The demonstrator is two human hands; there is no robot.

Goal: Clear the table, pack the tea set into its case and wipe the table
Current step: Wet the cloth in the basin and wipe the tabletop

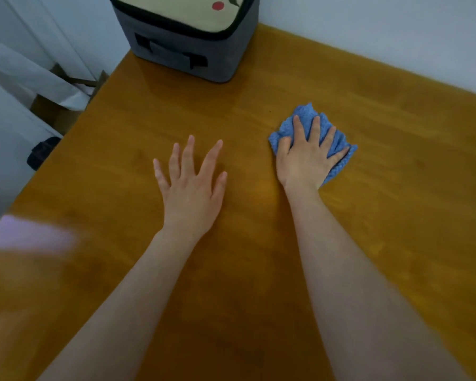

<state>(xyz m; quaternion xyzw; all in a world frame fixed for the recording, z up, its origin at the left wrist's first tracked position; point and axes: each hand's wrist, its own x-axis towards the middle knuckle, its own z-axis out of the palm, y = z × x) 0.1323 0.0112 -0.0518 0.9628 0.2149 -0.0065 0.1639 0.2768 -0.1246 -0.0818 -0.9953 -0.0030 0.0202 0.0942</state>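
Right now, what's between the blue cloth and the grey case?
Nothing: the head view shows only bare table between the blue cloth, pressed under the right hand, and the grey case.

Both bare forearms [138, 284] reach forward, the left hand [190, 188] flat with fingers spread and straight, the right hand [305, 158] palm down, fingers splayed, its thumb perhaps slightly tucked.

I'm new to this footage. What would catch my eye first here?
The blue cloth stands out, pressed under the right hand on the wooden table. The left hand is spread open over the wood to its left, and a closed grey case sits at the far edge.
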